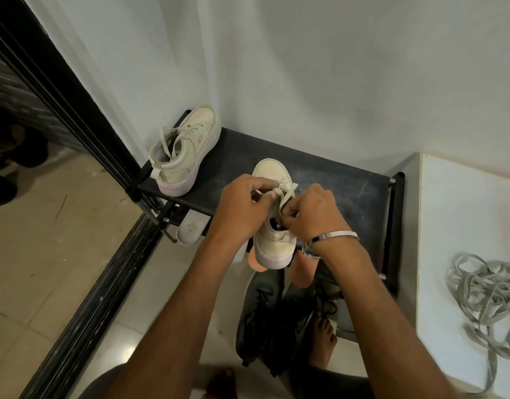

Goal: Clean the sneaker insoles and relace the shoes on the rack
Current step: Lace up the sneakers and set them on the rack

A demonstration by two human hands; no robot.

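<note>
A cream sneaker [272,174] with a pale pink sole stands on the black rack shelf [334,180], toe pointing to the wall. My left hand [242,203] pinches one end of its cream lace [288,191] over the tongue. My right hand [311,211] pinches the other part of the lace at the shoe's opening. The second cream sneaker [182,154] sits at the shelf's left corner, laced loosely. A white insole [190,228] and two orange insoles [304,269] lean below the shelf's front edge.
A pair of dark sneakers [265,312] lies on the floor under my arms, beside my bare foot [323,338]. A heap of grey laces [486,295] rests on a white surface at the right. A black door frame [75,110] runs along the left.
</note>
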